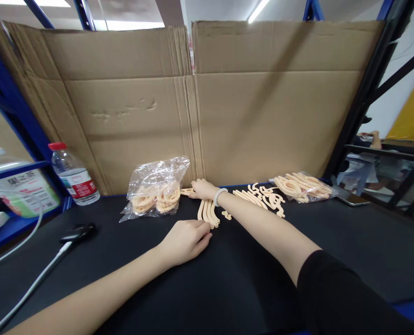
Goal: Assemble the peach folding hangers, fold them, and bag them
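Observation:
A row of slim, curved beige strips (208, 214) with rounded ends lies side by side on the black table. My left hand (186, 238) rests low at the near end of this row, fingertips against it and thumb slightly apart. Across the far end reaches my right hand (204, 189), a pale beaded bracelet on its wrist. Its fingers are closed around a beige piece (186, 191) that sticks out to the left. Just left of that piece stands a clear plastic bag (158, 186) of similar beige parts. A few small beige pieces (227, 215) lie beneath my right forearm.
More straight strips (250, 197) and short curved pieces (272, 199) are spread right of my right wrist. Beyond them lie another filled bag (302, 186) and a phone (351, 198). Cardboard (280, 116) walls the back. A water bottle (76, 177) and a cabled black device (77, 231) are left.

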Motion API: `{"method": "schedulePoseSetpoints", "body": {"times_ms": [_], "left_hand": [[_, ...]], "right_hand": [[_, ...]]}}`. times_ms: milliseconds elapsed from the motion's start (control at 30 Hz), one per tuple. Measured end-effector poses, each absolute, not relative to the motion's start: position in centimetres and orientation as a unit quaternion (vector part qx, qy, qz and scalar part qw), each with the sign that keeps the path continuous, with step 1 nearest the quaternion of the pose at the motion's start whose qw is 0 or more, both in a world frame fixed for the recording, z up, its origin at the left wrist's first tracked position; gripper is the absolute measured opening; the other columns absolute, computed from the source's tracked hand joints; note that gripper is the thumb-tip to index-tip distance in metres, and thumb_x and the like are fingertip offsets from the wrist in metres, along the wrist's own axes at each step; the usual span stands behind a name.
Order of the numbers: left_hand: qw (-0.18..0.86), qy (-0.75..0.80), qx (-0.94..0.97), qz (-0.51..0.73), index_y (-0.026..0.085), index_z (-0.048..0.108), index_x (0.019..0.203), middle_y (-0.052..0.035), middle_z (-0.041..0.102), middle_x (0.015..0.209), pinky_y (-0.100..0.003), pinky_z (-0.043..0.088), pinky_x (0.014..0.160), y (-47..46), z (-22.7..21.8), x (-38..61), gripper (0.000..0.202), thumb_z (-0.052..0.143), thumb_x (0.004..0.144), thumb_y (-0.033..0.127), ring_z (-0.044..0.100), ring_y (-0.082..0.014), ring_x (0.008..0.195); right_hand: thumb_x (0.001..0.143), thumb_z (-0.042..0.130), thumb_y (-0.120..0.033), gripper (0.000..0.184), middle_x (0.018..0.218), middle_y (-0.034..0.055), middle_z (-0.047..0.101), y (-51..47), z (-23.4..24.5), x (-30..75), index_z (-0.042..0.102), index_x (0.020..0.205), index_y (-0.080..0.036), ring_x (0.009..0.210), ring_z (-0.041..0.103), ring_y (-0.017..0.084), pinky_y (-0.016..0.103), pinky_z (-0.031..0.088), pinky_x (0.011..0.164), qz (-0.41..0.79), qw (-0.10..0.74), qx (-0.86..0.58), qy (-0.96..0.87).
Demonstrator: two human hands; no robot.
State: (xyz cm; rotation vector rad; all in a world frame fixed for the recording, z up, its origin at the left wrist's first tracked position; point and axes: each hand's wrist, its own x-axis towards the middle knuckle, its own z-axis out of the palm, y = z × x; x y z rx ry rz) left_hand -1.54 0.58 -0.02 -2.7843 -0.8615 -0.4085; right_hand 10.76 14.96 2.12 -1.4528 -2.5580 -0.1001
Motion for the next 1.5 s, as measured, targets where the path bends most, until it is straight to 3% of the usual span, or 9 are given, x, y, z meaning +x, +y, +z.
{"method": "schedulePoseSetpoints", "body": {"times_ms": [233,467,567,667,767,867,1100,1333,1500], "left_hand": [[0.092,-0.292,-0.941,-0.143,0.020,0.050,0.074,-0.0009,0.059,0.068,-0.025,0.040,0.056,0.6,-0.2,-1.6,0.023,0.041,0.095,0.021,0.060,-0.0174,0.063],[0.070,-0.312,-0.932,-0.170,0.019,0.052,0.075,-0.0028,0.062,0.069,-0.027,0.043,0.057,0.8,-0.5,-1.6,0.021,0.042,0.094,0.021,0.062,-0.0198,0.064],[0.048,-0.331,-0.920,-0.203,0.019,0.054,0.090,-0.0030,0.065,0.077,-0.027,0.046,0.058,0.0,-0.8,-1.0,0.010,0.044,0.092,0.021,0.063,-0.0186,0.064],[-0.064,-0.347,-0.898,-0.261,0.019,0.048,0.115,-0.0024,0.068,0.091,-0.026,0.050,0.058,-1.8,-0.8,0.2,0.027,0.053,0.089,0.023,0.062,-0.0148,0.061],[-0.188,-0.325,-0.878,-0.295,0.021,0.051,0.117,-0.0073,0.065,0.117,-0.029,0.055,0.072,-3.3,-0.7,1.4,0.027,0.054,0.089,0.024,0.067,-0.0175,0.082],[-0.250,-0.333,-0.850,-0.323,0.020,0.047,0.127,-0.0067,0.069,0.109,-0.029,0.056,0.073,-3.5,-0.6,1.8,0.037,0.052,0.091,0.024,0.068,-0.0217,0.096],[-0.196,-0.325,-0.854,-0.356,0.018,0.065,0.084,-0.0014,0.072,0.083,-0.023,0.052,0.064,-2.9,-0.7,1.1,0.012,0.058,0.090,0.024,0.069,-0.0165,0.073],[-0.184,-0.357,-0.809,-0.429,0.019,0.060,0.091,0.0017,0.065,0.079,-0.020,0.048,0.060,-3.5,-0.2,0.7,0.008,0.054,0.093,0.024,0.060,-0.0118,0.065],[-0.187,-0.371,-0.795,-0.443,0.020,0.054,0.093,0.0034,0.056,0.078,-0.019,0.045,0.060,-3.5,-0.3,0.5,0.010,0.046,0.097,0.023,0.053,-0.0102,0.065]], "right_hand": [[0.095,0.051,-0.021,0.034,0.127,0.0182,0.053,12.8,3.3,14.3,0.052,0.127,-0.010,0.116,0.052,0.030,0.045,0.047,0.094,-0.083,0.163,-0.406,-0.895],[0.100,0.043,-0.021,0.027,0.119,0.0092,0.060,3.0,2.8,21.0,0.048,0.127,-0.016,0.108,0.057,0.017,0.032,0.047,0.094,0.014,0.258,-0.310,-0.915],[0.099,0.048,-0.025,0.026,0.114,0.0071,0.063,-1.7,1.9,22.2,0.052,0.124,-0.019,0.103,0.059,0.018,0.032,0.048,0.090,0.103,0.284,-0.288,-0.909],[0.098,0.048,-0.022,0.025,0.112,0.0073,0.063,-4.3,1.5,22.3,0.054,0.123,-0.019,0.102,0.057,0.017,0.031,0.048,0.091,0.156,0.300,-0.273,-0.901],[0.099,0.044,-0.020,0.021,0.106,0.0086,0.060,-4.7,1.2,22.0,0.056,0.116,-0.017,0.101,0.054,0.018,0.033,0.047,0.093,0.175,0.323,-0.234,-0.900],[0.098,0.046,-0.022,0.021,0.104,0.0104,0.056,-4.3,0.8,22.0,0.057,0.115,-0.015,0.097,0.051,0.019,0.035,0.047,0.090,0.168,0.340,-0.226,-0.897],[0.095,0.047,-0.019,0.010,0.082,0.0042,0.052,-4.1,0.0,22.5,0.056,0.097,-0.014,0.074,0.047,0.016,0.030,0.044,0.069,0.173,0.433,-0.242,-0.851],[0.088,0.053,-0.017,0.001,0.080,0.0019,0.055,-3.3,-0.5,22.6,0.054,0.088,-0.018,0.072,0.051,0.015,0.030,0.044,0.068,0.210,0.518,-0.263,-0.787],[0.079,0.057,-0.015,0.016,0.070,-0.0011,0.049,-2.7,-0.3,22.6,0.050,0.066,-0.018,0.066,0.046,0.013,0.027,0.039,0.061,0.343,0.483,-0.258,-0.763]]}}
